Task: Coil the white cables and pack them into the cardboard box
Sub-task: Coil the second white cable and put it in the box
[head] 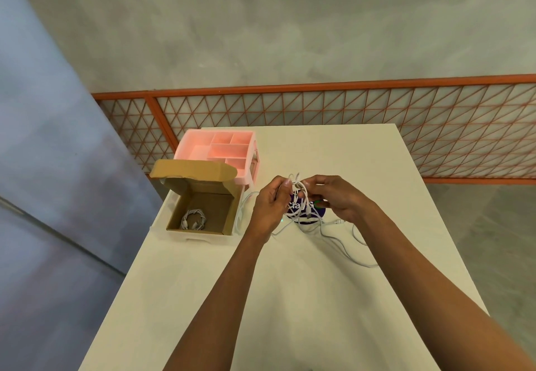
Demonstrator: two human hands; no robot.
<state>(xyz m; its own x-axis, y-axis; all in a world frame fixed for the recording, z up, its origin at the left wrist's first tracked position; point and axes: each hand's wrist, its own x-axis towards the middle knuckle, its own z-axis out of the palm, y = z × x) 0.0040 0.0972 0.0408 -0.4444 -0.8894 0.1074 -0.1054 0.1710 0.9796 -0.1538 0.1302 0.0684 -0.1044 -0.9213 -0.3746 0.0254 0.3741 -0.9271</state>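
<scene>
Both my hands hold a partly coiled white cable (pixel 300 193) above the middle of the white table (pixel 290 298). My left hand (pixel 268 206) grips the coil's left side. My right hand (pixel 336 199) pinches its right side. Loose cable (pixel 345 244) trails from the coil down onto the table to the right. The open cardboard box (pixel 229 219) stands at the table's left edge, lid flap raised. One coiled white cable (pixel 193 219) lies inside it. Another white cable (pixel 242 208) lies between the box and my left hand.
A pink compartment organiser (pixel 220 150) stands behind the box at the table's back left. A dark purple round object (pixel 309 215) with white lettering lies under my hands. An orange mesh fence (pixel 348 109) runs behind the table.
</scene>
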